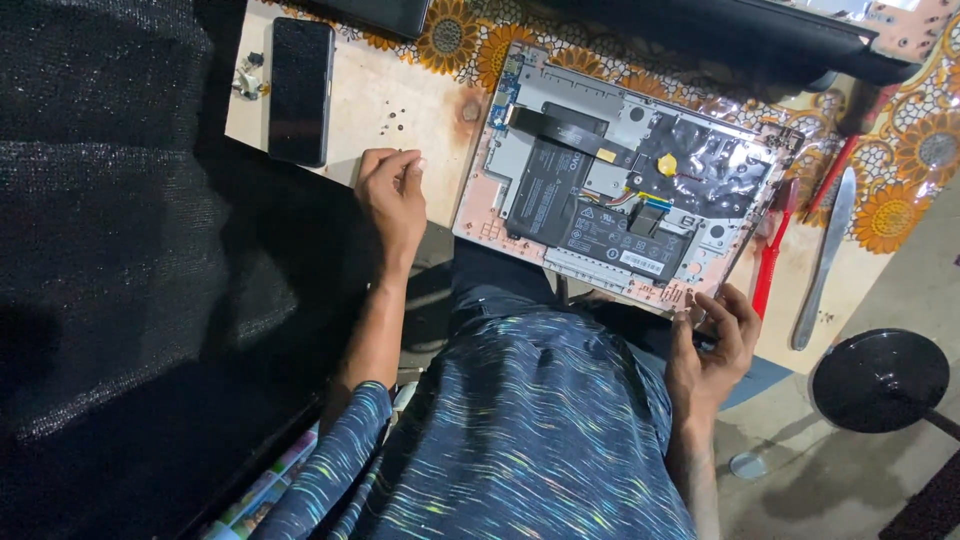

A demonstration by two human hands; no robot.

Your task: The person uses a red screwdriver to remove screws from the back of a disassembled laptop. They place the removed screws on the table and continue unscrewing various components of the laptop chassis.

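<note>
- Left hand (392, 192) is at the near edge of the pale wooden board (400, 100), fingers curled in tight with thumb and fingertips pinched together; whatever is between them is too small to make out.
- A few tiny dark screws (392, 122) lie loose on the board just beyond that hand.
- Further left on the board, a black phone (299, 90) lies face up, with a small clump of metal bits (248, 82) at its far left corner.
- Right hand (715, 340) is at the near right corner of the opened laptop base (620, 180), fingers bent and gripping that corner edge.
- The laptop base lies bottom-up in the middle of the table, between the two hands, its black battery (590, 215) and ribbon cables exposed.
- Right of it, a red-handled tool (770, 262) and a flat metal pry tool (822, 262) lie side by side on the sunflower-patterned cloth (920, 150).
- A round black stool seat (880, 380) sits near right, off the table.
</note>
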